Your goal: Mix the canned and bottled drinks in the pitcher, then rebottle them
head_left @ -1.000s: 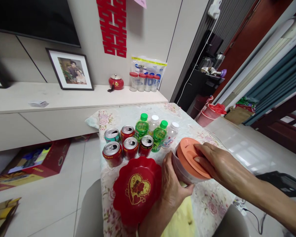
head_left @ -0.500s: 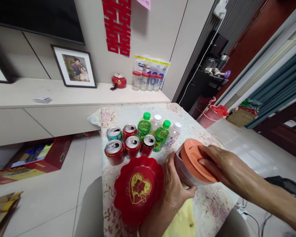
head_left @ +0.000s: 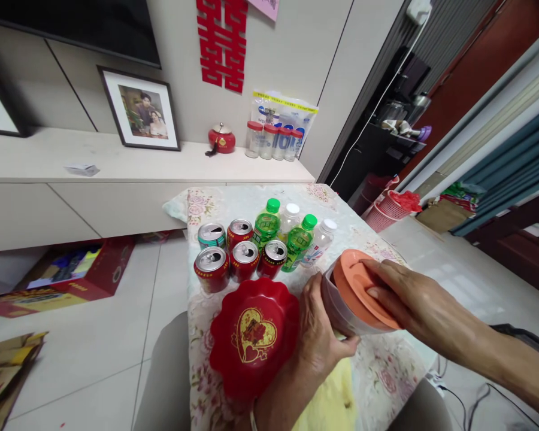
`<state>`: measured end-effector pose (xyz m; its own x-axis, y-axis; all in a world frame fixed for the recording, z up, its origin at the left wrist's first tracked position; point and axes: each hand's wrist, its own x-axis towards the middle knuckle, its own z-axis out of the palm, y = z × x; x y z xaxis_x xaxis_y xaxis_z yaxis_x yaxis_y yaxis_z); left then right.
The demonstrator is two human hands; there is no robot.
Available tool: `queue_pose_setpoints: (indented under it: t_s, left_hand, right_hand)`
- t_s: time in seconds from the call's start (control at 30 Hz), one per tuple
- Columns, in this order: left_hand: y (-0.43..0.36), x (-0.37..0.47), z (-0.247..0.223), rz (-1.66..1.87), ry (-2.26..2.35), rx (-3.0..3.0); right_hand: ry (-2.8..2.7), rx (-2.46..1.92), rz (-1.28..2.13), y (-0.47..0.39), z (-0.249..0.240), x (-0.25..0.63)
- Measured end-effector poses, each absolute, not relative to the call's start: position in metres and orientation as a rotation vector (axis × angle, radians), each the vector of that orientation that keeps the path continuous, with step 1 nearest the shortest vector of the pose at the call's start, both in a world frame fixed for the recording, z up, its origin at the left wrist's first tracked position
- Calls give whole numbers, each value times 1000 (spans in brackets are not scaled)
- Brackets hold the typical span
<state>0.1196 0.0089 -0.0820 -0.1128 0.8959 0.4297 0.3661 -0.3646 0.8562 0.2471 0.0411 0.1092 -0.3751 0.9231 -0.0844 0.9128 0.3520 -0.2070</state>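
My left hand [head_left: 318,332] is wrapped round a translucent plastic container [head_left: 341,314], holding it tilted above the table. With its fingers in the recess on top, my right hand [head_left: 397,293] grips the orange lid [head_left: 357,287]. The lid sits askew, and a dark gap shows at its left edge; what is inside is hidden. Beside my left wrist lies a red scalloped plate [head_left: 220,353] with a gold heart design. Below the container is a yellow cloth [head_left: 332,401], partly covered by my left forearm.
Several opened drink cans [head_left: 212,266] stand behind the plate, with green-capped bottles [head_left: 299,242] and white-capped bottles [head_left: 321,239] to their right. A flowered cloth [head_left: 386,371] covers the table. Beyond it, a white cabinet [head_left: 153,167] carries red-lidded jars [head_left: 267,143] and a framed photo [head_left: 141,111].
The camera view has shifted slightly, so the scene sits a little differently. Both hands keep their hold on the container and its lid, with hardly any movement between them.
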Motion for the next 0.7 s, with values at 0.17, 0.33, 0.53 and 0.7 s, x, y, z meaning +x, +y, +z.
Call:
queue_pose_setpoints:
  t_s: [0.17, 0.33, 0.53, 0.7]
  left_hand:
    - [10, 119, -80, 1493, 1407, 1700]
    - [12, 118, -80, 1528, 1402, 1728]
    - [13, 116, -81, 1563, 1390, 1756]
    - [12, 116, -79, 1524, 1402, 1749]
  right_hand:
    - [-2619, -1630, 269, 42, 115, 252]
    - [-2702, -1541, 97, 41, 125, 246]
    - [-2688, -1487, 67, 39, 121, 251]
    - [-2665, -1544, 131, 38, 117, 251]
